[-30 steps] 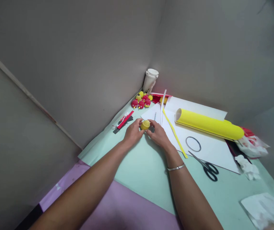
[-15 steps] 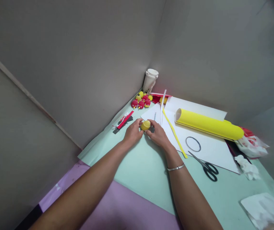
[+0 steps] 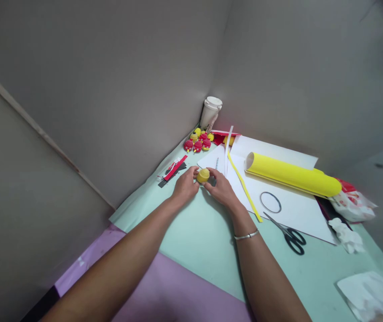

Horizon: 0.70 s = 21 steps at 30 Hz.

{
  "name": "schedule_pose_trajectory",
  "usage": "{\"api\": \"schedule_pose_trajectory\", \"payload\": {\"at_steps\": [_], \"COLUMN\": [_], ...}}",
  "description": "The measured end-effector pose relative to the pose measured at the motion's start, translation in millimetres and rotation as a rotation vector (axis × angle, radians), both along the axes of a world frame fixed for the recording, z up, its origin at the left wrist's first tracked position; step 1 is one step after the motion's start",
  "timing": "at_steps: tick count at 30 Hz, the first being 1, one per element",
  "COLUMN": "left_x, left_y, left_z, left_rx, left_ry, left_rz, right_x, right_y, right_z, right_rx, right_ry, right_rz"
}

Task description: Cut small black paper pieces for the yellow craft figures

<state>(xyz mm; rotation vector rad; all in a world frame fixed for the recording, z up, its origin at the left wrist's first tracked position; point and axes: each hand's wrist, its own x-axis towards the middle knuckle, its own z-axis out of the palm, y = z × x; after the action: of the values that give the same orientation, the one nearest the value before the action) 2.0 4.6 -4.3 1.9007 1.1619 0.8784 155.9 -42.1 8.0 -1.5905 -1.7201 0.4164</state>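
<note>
Between my two hands is a small yellow domed piece (image 3: 203, 175), ridged like coiled paper strip, held just over the table. The fingertips of my left hand (image 3: 185, 187) close on its left side. From the right, my right hand (image 3: 222, 189) pinches it with thumb and fingers. Part of a dark scrap shows under the right fingers. Beyond my hands sits a cluster of several red and yellow round figures (image 3: 197, 146), similar in size to the held piece. Red and black paper strips (image 3: 175, 169) lie left of my left hand.
A white lidded cup (image 3: 210, 112) stands in the wall corner. At right lie a yellow roll (image 3: 292, 175), white sheets (image 3: 298, 214), a yellow strip (image 3: 245, 188), a dark ring (image 3: 271, 202), scissors (image 3: 292, 235), crumpled tissue (image 3: 347, 235) and a tissue pack (image 3: 354, 203).
</note>
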Motion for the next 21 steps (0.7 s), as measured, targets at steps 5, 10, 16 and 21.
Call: {"api": "schedule_pose_trajectory", "payload": {"at_steps": [5,10,16,21], "left_x": [-0.3,-0.4,-0.8,-1.0], "left_y": [1.1,0.2,-0.6,2.0], "left_z": [-1.9,-0.7,1.9,1.7], "left_rx": [0.005,-0.002,-0.017,-0.072], "left_ry": [0.012,0.011,0.012,-0.038], "left_rz": [0.004,-0.001,-0.002,0.025], "right_x": [0.0,-1.1,-1.9,-1.0], "right_y": [-0.3,-0.8,-1.4,-0.8], "right_z": [0.5,1.8,5.2,2.7], "right_rx": [0.001,0.003,0.004,-0.002], "right_ry": [-0.007,-0.013,-0.016,-0.006], "right_rz": [0.010,0.011,0.026,0.013]}}
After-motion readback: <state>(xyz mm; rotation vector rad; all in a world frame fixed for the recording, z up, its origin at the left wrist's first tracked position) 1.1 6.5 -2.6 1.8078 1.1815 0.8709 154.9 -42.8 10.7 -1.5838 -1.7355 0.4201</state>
